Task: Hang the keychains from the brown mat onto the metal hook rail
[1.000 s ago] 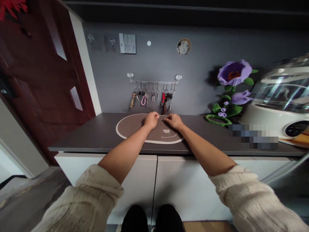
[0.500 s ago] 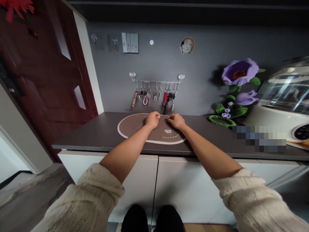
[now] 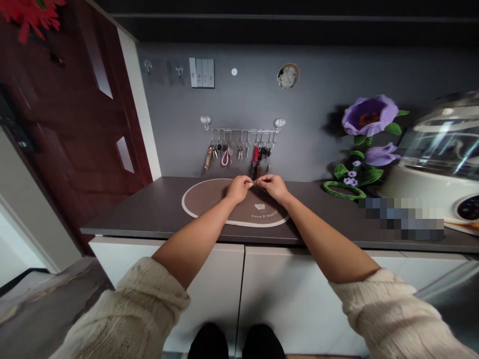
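Note:
My left hand (image 3: 238, 189) and my right hand (image 3: 275, 188) meet above the back part of a brown oval mat (image 3: 207, 199) with a white border. Both are closed in a pinch, fingertips almost touching. Between them shows a small, thin, shiny metal piece (image 3: 255, 181), too small to tell whether it is a key or a ring. Just behind hang several keys (image 3: 240, 151) on a clear rail (image 3: 243, 131) fixed to the wall. Among them are a pink loop (image 3: 225, 157) and a red fob (image 3: 256, 153).
The mat lies on a dark countertop (image 3: 142, 204) above white cabinet doors (image 3: 209, 269). To the right stand a purple artificial flower (image 3: 370, 117) and a white appliance with a transparent cover (image 3: 419, 179). A dark red door (image 3: 86, 124) is at left; a dark shelf overhangs.
My left hand has moved right and closed its fingertips on the small metal piece beside my right fingers. The hands are now closer together. The view has tilted slightly upward.

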`<state>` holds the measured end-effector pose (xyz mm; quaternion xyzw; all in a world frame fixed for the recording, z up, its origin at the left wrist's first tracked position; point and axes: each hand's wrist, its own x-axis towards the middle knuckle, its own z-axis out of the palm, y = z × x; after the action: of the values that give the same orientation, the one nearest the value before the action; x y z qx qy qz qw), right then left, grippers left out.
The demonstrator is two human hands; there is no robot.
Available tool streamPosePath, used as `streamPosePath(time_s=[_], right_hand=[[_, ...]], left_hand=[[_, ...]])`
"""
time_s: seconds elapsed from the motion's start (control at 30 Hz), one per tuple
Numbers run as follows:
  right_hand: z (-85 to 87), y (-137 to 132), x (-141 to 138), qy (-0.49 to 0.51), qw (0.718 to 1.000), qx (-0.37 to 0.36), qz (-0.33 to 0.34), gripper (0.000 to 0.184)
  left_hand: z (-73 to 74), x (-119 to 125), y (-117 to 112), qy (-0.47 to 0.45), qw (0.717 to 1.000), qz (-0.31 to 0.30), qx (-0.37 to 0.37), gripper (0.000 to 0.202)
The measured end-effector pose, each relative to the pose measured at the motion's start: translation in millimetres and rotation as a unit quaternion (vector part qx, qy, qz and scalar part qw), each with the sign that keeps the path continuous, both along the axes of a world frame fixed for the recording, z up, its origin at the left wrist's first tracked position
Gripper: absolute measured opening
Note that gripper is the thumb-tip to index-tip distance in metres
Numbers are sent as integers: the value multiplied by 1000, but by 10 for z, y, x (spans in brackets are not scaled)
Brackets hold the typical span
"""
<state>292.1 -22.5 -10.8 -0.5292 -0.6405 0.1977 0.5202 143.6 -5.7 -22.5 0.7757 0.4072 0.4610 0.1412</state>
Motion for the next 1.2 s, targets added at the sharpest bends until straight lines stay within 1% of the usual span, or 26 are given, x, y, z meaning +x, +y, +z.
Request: streamPosePath(time_s=[0.1, 0.23, 0.33, 0.47, 0.6, 0.77, 0.87, 0.97, 1.03, 1.1, 1.2], right_hand=[[28, -45, -37, 51, 998, -3, 40, 13], [80, -120, -83, 97, 992, -4, 76, 14], [99, -136, -97, 132, 986, -3, 104, 17], [86, -106, -88, 162, 978, -17, 132, 23], [61, -88, -73, 172, 973, -20, 154, 26], [57, -102, -63, 159, 975, -10, 153, 27], [65, -104, -54, 141, 980, 6, 141, 27], [82, -97, -38, 139, 982, 25, 123, 27], [106, -94, -27, 162, 979, 34, 120, 29], [152, -97, -14, 196, 971, 33, 131, 31], [270, -109, 20, 237, 962, 27, 129, 30]], left_hand=[[29, 9, -37, -10, 1000, -8, 9, 13], [56, 21, -60, -59, 998, -36, 8, 10], [68, 28, -62, -118, 991, -58, -24, 9], [79, 38, -79, -196, 975, -78, -75, 8], [100, 46, -134, -245, 957, -98, -122, 10], [114, 60, -176, -275, 942, -113, -155, 13], [110, 68, -172, -286, 937, -120, -161, 17], [102, 72, -163, -299, 934, -113, -157, 18], [91, 73, -152, -303, 936, -104, -148, 18], [72, 77, -134, -298, 939, -99, -136, 16], [29, 90, -92, -284, 946, -92, -123, 12]])
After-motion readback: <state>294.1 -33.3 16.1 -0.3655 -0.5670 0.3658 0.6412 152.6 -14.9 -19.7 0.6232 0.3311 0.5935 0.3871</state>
